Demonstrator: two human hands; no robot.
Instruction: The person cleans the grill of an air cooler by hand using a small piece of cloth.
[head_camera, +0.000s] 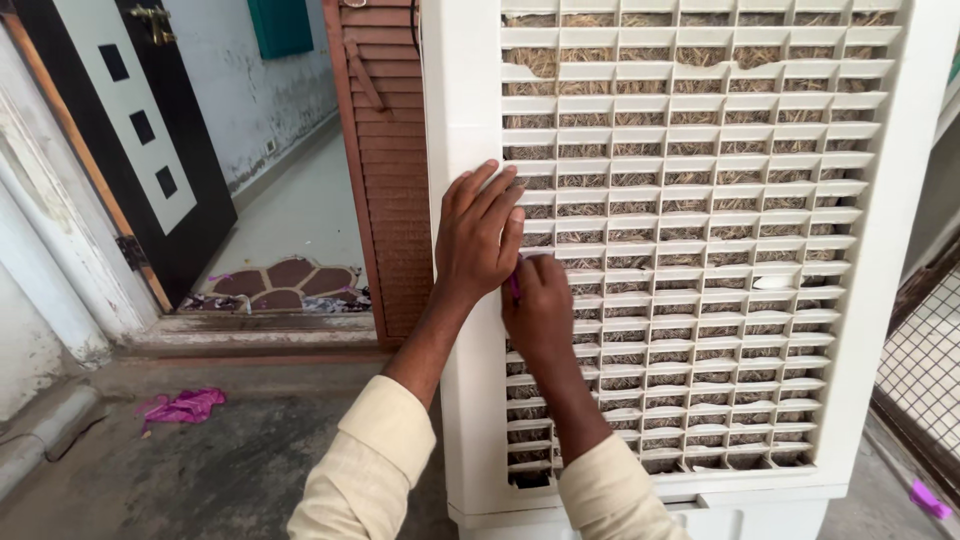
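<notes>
Cream-coloured sleeves reach up from the bottom of the view to two bare hands working close together on the left part of a grille; the left hand (480, 235) lies flat with its fingers spread and slack, resting across the plain white frame and the grille's first slats, gripping nothing; the right hand (540, 312) sits just below and to the right of it, touching it, with its fingers curled shut around a small purple object (515, 287), of which only a sliver shows between the two hands, too little to tell what kind of thing it is; that object is pressed against the grille near its left edge, about halfway up. The grille belongs to a tall white air cooler (465, 420) that fills the right half of the view; its side panel (720, 240) is a lattice of white plastic louvres with straw-coloured padding behind them, and several slats near the lower left corner are broken. Left of the cooler stands a brown slatted door (385, 180); beyond it a patterned mat (280, 283) lies at a doorway; a crumpled pink cloth (183, 407) lies on the grey concrete floor (230, 470).
</notes>
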